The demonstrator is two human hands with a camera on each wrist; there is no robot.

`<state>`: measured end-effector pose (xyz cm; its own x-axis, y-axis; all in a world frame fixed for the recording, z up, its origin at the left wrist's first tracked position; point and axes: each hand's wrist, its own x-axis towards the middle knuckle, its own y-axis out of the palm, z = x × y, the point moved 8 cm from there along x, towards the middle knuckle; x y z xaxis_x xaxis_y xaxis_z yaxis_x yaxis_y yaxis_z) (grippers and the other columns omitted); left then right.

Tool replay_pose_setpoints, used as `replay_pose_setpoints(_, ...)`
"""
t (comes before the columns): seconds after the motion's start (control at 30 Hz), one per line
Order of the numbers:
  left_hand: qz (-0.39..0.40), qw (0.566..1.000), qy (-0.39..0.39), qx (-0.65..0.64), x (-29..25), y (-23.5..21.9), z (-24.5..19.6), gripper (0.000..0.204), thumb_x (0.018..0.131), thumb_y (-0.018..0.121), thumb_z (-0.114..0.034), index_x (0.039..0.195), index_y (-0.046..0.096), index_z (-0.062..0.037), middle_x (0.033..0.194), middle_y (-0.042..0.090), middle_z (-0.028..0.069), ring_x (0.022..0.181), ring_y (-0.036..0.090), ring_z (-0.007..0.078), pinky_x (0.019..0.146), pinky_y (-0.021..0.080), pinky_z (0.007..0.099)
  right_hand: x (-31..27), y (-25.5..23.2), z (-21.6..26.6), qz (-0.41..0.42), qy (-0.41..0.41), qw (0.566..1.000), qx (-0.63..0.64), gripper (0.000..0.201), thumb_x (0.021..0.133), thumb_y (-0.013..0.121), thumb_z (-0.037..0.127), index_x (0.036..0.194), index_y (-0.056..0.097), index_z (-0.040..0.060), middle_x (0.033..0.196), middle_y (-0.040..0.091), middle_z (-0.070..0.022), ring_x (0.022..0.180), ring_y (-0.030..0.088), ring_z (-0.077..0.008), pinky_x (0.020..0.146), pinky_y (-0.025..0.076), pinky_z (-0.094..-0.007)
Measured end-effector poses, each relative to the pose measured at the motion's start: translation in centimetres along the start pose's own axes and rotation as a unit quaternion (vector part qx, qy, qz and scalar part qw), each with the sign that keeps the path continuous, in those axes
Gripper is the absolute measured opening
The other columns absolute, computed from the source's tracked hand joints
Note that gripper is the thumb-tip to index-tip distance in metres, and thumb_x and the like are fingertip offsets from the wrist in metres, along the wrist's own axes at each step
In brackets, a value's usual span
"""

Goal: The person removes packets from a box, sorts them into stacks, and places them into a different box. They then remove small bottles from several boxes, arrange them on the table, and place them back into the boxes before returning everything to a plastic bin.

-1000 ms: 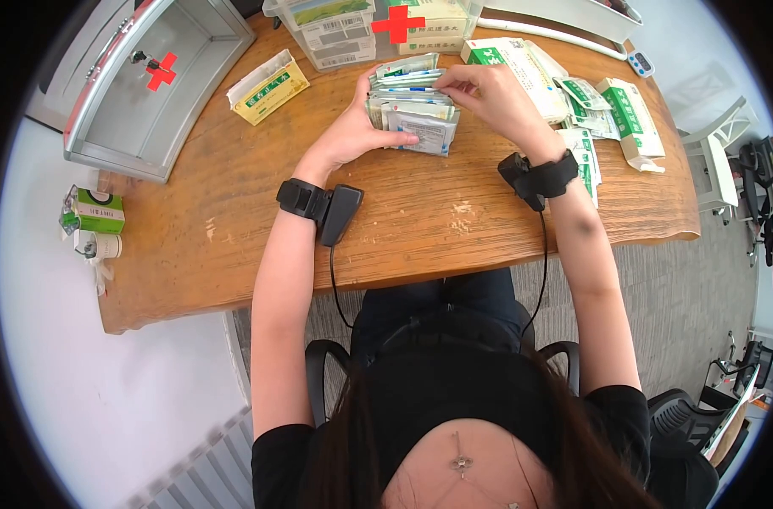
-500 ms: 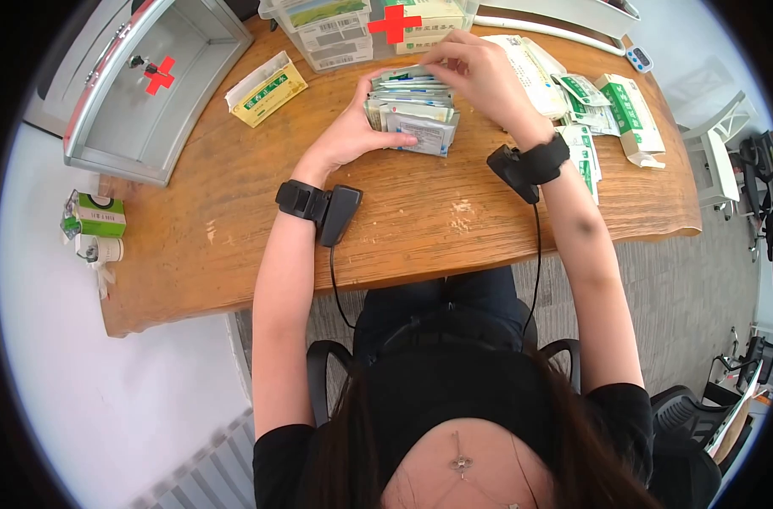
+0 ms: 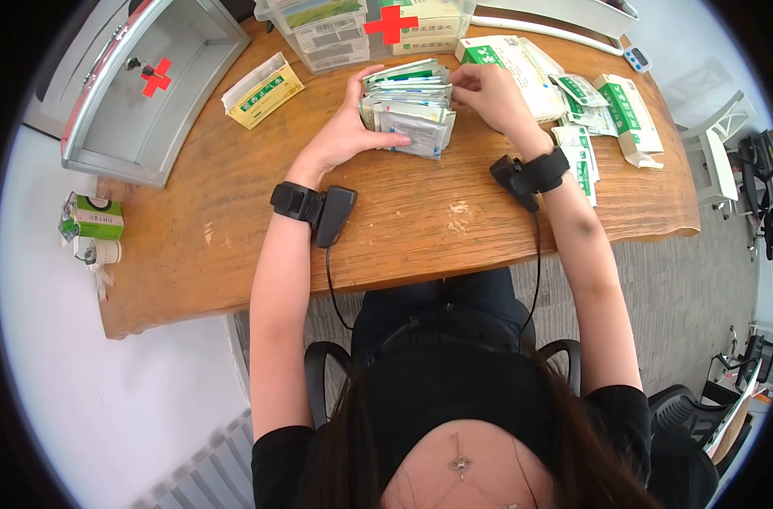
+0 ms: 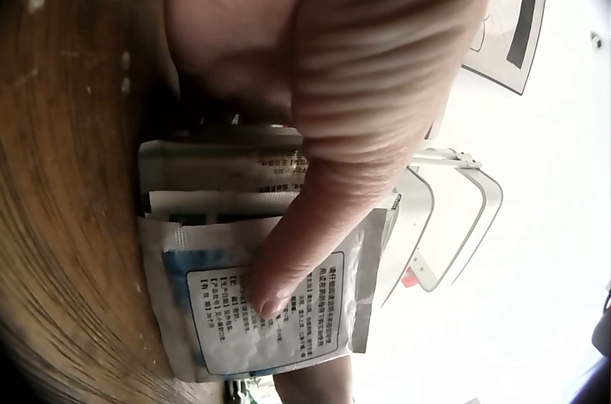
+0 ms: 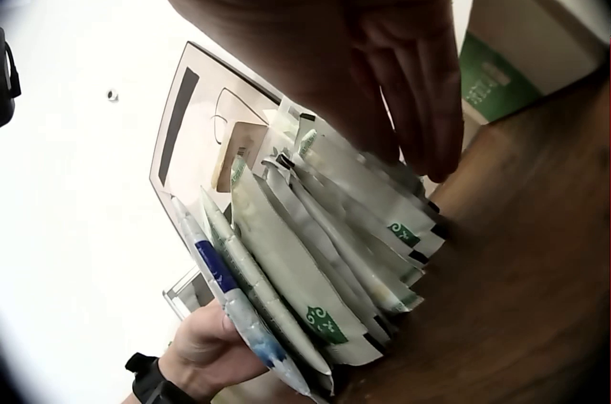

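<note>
Sachets [image 3: 407, 114] on table [image 3: 386, 208], between left hand [image 3: 342, 131] and right hand [image 3: 493, 100]. Tub [image 3: 382, 53] behind. Carton [image 3: 266, 95] left; cabinet [image 3: 119, 110] farther left. Box [image 3: 630, 121] far right.

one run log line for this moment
left hand: grips sachet stack | right hand: beside stack's right end | stack: standing on wooden table

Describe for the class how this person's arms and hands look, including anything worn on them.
The arms are bare below short black sleeves. Each wrist has a black strap bearing a small black camera, with a thin black cable running from it. The left hand and right hand wear no gloves.
</note>
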<state>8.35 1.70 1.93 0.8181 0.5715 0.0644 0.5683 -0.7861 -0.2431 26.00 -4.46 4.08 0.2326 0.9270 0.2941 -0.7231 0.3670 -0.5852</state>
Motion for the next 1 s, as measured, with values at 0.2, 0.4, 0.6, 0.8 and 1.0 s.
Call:
replay_pose_setpoints(0.2, 0.028, 0.998, -0.029, -0.047, -0.2, 0.4, 0.2, 0.101, 0.063, 0.086, -0.021, 0.14, 0.023, -0.0063, 0.133, 0.044, 0.015, 0.125, 0.043, 0.0241, 0.105, 0.034, 0.0351, -0.3, 0.4, 1.3, 0.041, 0.01, 0.996, -0.08, 0.021, 0.086, 0.059, 0.016, 0.097, 0.068, 0.0003, 0.078, 0.07, -0.0125, 0.072, 0.067, -0.0259, 0.071, 0.053, -0.0333)
replay_pose_setpoints(0.4, 0.024, 0.999, -0.034, -0.034, -0.1, 0.3, 0.7, 0.096, 0.064, 0.086, -0.02, 0.137, 0.025, -0.0041, 0.13, 0.047, 0.0138, 0.122, 0.045, 0.0209, 0.102, 0.037, 0.0319, -1.4, -0.4, 2.4, -0.022, -0.001, 0.967, 0.256, 0.078, 0.089, 0.056, 0.045, 0.144, 0.024, -0.0007, 0.141, 0.036, -0.0272, 0.133, 0.034, -0.0343, 0.106, 0.033, -0.0405)
replay_pose_setpoints(0.6, 0.023, 0.997, -0.033, -0.061, 0.0, 0.8, 0.8, 0.102, 0.065, 0.084, -0.016, 0.14, 0.016, -0.0045, 0.132, 0.045, 0.0139, 0.123, 0.043, 0.0213, 0.103, 0.036, 0.032, -2.4, 4.0, 4.2, 0.144, -0.122, 0.971, 0.144, 0.121, 0.068, 0.081, 0.042, 0.147, 0.0, 0.0002, 0.146, 0.021, -0.0277, 0.136, 0.025, -0.0371, 0.111, 0.026, -0.039)
replay_pose_setpoints(0.8, 0.056, 0.998, -0.003, 0.022, 0.0, 1.5, -0.1, 0.109, 0.064, 0.085, -0.016, 0.141, 0.01, -0.0045, 0.136, 0.042, 0.0157, 0.126, 0.042, 0.0231, 0.105, 0.034, 0.0332, -1.9, 3.2, 3.8, 0.128, -0.096, 0.975, 0.152, 0.121, 0.064, 0.085, 0.026, 0.149, 0.0, 0.0082, 0.142, 0.032, -0.0235, 0.133, 0.034, -0.0283, 0.109, 0.029, -0.0343)
replay_pose_setpoints(1.0, -0.001, 0.994, -0.022, 0.111, 0.1, 0.5, 0.6, 0.108, 0.061, 0.086, -0.028, 0.14, 0.018, -0.0015, 0.133, 0.046, 0.0179, 0.123, 0.046, 0.0245, 0.105, 0.034, 0.0326, -2.4, 2.7, 3.3, 0.152, -0.093, 0.977, 0.121, 0.114, 0.067, 0.083, 0.019, 0.149, 0.004, 0.0089, 0.141, 0.037, -0.0216, 0.128, 0.041, -0.0295, 0.107, 0.032, -0.0334)
